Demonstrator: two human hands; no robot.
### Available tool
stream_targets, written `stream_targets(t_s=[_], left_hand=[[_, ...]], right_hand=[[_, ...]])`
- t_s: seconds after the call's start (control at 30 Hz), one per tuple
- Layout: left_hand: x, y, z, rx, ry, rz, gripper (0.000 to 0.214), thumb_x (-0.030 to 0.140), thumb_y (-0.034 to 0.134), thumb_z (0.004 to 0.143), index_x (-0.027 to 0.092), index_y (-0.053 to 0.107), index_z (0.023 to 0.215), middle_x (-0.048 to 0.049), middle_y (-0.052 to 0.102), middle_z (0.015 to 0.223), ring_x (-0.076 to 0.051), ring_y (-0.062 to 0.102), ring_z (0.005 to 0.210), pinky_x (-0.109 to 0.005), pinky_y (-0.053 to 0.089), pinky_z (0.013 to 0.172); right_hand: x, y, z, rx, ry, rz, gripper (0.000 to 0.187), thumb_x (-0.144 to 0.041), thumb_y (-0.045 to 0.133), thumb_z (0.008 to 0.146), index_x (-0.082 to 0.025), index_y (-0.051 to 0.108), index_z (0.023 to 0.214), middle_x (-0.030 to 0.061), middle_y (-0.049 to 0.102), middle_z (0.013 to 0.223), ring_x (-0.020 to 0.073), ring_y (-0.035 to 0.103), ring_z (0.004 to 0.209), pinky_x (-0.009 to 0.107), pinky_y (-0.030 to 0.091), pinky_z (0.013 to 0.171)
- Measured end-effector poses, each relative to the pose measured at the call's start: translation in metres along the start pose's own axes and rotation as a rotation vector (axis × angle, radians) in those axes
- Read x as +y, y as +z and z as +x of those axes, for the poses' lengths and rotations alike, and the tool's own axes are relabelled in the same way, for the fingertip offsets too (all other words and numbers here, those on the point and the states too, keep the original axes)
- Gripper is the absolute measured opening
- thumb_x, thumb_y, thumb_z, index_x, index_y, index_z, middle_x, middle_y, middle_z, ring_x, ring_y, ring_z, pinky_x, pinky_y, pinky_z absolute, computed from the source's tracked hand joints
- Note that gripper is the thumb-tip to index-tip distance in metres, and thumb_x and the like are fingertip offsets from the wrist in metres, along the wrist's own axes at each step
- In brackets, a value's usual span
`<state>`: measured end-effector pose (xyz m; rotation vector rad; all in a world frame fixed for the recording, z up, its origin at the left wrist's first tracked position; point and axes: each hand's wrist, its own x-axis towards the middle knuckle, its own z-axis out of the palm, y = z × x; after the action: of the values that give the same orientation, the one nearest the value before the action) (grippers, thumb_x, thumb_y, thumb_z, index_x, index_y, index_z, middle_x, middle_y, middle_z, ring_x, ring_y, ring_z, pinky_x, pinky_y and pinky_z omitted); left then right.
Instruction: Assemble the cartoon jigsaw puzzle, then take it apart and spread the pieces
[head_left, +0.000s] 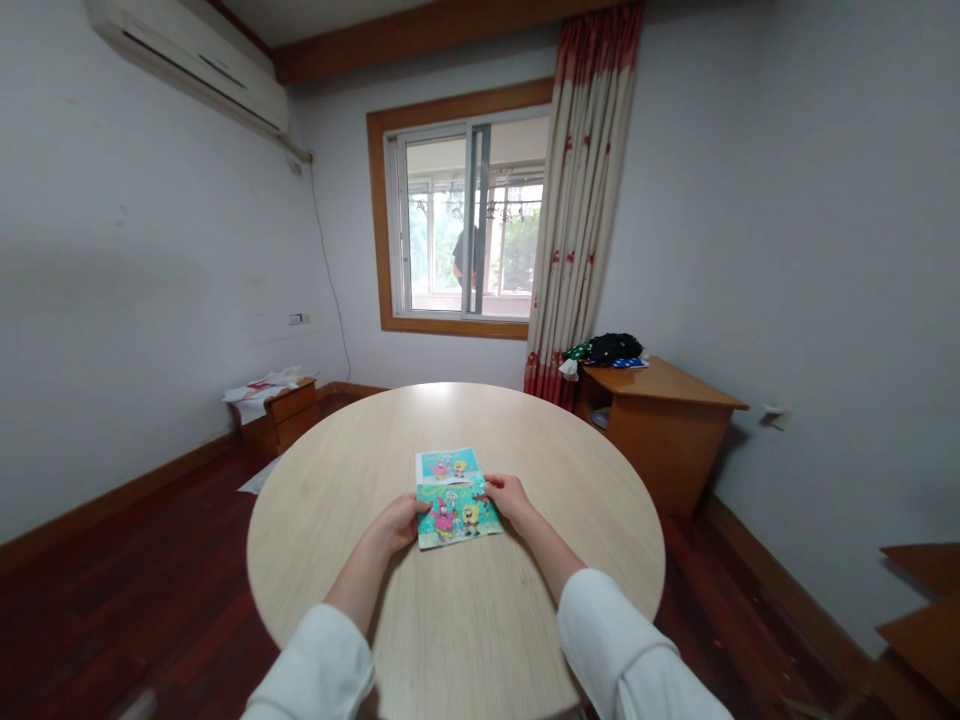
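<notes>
1. One drawer unit (294, 412) bears papers (259, 388), middle left; one desk (667, 450) bears one cloth heap (615, 348), middle right.
2. One curtain (581, 200) overlaps one window (435, 240), upper centre.
3. Two cartoon sheets, lower centre, over one round table (330, 530): front sheet (457, 522) partly covers rear sheet (446, 464).
4. Left hand (401, 519) and right hand (511, 498) grasp front sheet's sides (thumbs on top).

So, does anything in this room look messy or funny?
Yes: rumpled fabric is heaped on the wooden desk instead of folded, white papers droop over the edge of the drawer cabinet, and the left wall has a grey smudge.
</notes>
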<state>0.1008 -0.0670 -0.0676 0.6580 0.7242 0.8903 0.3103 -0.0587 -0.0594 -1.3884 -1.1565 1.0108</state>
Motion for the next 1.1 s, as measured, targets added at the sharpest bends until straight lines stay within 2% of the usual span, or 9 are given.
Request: stream_targets(t_s=[0.17, 0.37, 0.6, 0.8, 1.1], left_hand=[[0.001, 0.0, 0.002, -0.028, 0.033, -0.024, 0.052, -0.003, 0.051, 0.074, 0.008, 0.052, 0.125, -0.014, 0.073, 0.093, -0.029, 0.069, 0.087, -0.045, 0.048, 0.091], [0.004, 0.009, 0.001, -0.011, 0.064, 0.005, 0.051, 0.0, 0.053, 0.074, 0.007, 0.052, 0.124, -0.0143, 0.072, 0.096, -0.027, 0.069, 0.087, -0.043, 0.049, 0.091], [0.007, 0.01, 0.002, -0.04, 0.122, -0.033, 0.04, 0.003, 0.06, 0.072, 0.005, 0.059, 0.112, -0.0173, 0.071, 0.095, -0.028, 0.068, 0.09, -0.042, 0.049, 0.09], [0.011, 0.013, 0.004, -0.03, 0.141, -0.055, 0.029, 0.003, 0.059, 0.073, 0.006, 0.061, 0.102, -0.0157, 0.072, 0.089, -0.027, 0.069, 0.085, -0.045, 0.05, 0.089], [0.021, 0.028, 0.004, -0.082, 0.034, -0.133, 0.027, 0.024, 0.056, 0.084, 0.006, 0.061, 0.104, -0.0154, 0.071, 0.094, -0.027, 0.067, 0.093, -0.042, 0.05, 0.089]], right_hand=[[-0.001, 0.002, 0.001, 0.023, 0.035, 0.004, 0.021, -0.001, 0.055, 0.064, -0.013, 0.07, 0.071, -0.0008, 0.066, 0.055, 0.0104, 0.056, 0.045, 0.021, 0.047, 0.05], [-0.002, 0.006, 0.001, 0.078, 0.066, -0.008, 0.009, -0.005, 0.059, 0.064, -0.014, 0.062, 0.064, -0.0033, 0.059, 0.048, 0.0099, 0.053, 0.04, 0.02, 0.043, 0.045], [-0.005, 0.011, 0.003, 0.096, 0.099, 0.039, 0.01, -0.007, 0.055, 0.069, -0.016, 0.054, 0.065, -0.0043, 0.057, 0.052, 0.008, 0.053, 0.041, 0.017, 0.04, 0.041], [-0.006, 0.015, 0.007, 0.069, 0.115, 0.082, 0.008, -0.01, 0.058, 0.065, -0.017, 0.054, 0.066, -0.0061, 0.054, 0.047, 0.0077, 0.051, 0.041, 0.017, 0.039, 0.04], [-0.014, 0.017, 0.009, 0.017, 0.101, 0.157, 0.008, -0.014, 0.062, 0.061, -0.016, 0.055, 0.064, -0.0076, 0.052, 0.042, 0.0067, 0.044, 0.035, 0.018, 0.035, 0.038]])
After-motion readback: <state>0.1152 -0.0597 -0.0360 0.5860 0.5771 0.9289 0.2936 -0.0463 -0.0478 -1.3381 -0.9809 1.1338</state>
